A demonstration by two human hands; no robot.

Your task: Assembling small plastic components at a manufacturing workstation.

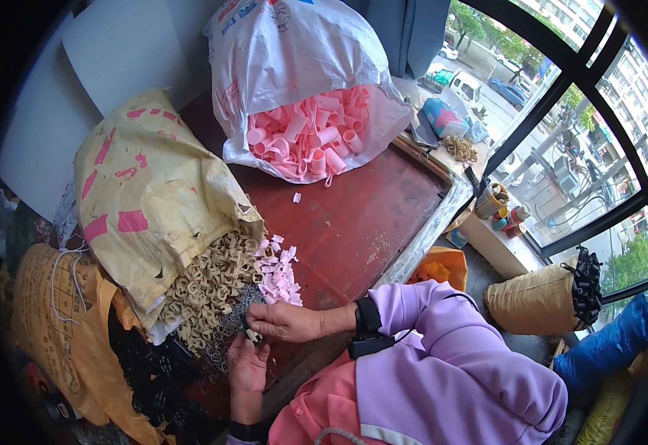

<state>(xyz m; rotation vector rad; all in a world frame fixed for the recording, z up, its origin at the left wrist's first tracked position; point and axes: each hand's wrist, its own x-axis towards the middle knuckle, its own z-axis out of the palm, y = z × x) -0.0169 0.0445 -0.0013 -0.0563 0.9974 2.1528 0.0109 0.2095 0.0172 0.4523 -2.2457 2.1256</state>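
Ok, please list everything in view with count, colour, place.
Table: 1, reddish, centre
White sack: 1, white, far end
Cups: many, pink, in white sack
Cream sack: 1, cream, table's left
Tan pieces: many, tan, by cream sack
Pink pieces: many, pink, beside tan pieces
Grey pieces: many, grey, lower centre
Black pieces: many, black, lower left
Paper sack: 1, brown, left edge
Orange bag: 1, orange, table's right
Brown bag: 1, brown, right
Blue bag: 1, blue, right
Window: 1, black, right
Containers: several, mixed, by window
Held piece: 1, tan, lower centre
Right grip: 1, bare, at held piece
Left grip: 1, bare, just below
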